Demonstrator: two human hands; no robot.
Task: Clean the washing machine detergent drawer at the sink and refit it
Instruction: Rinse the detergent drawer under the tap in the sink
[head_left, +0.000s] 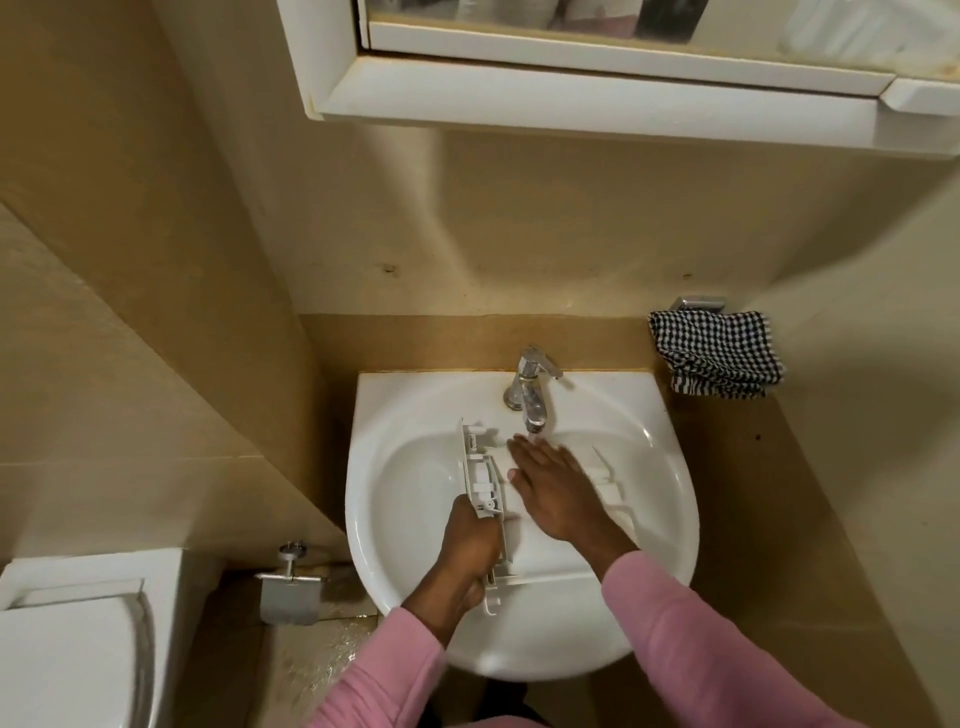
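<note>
The white plastic detergent drawer lies across the bowl of the white sink, its front panel standing on edge at the left. My left hand grips the lower end of that panel. My right hand lies flat, fingers straight, on the inside of the drawer, right under the spout of the chrome tap. The hand hides much of the drawer's compartments. Whether water runs is hard to tell.
A black-and-white checked cloth hangs on a holder at the wall to the right. A white mirror cabinet juts out overhead. At the lower left are a toilet cistern and a metal paper holder.
</note>
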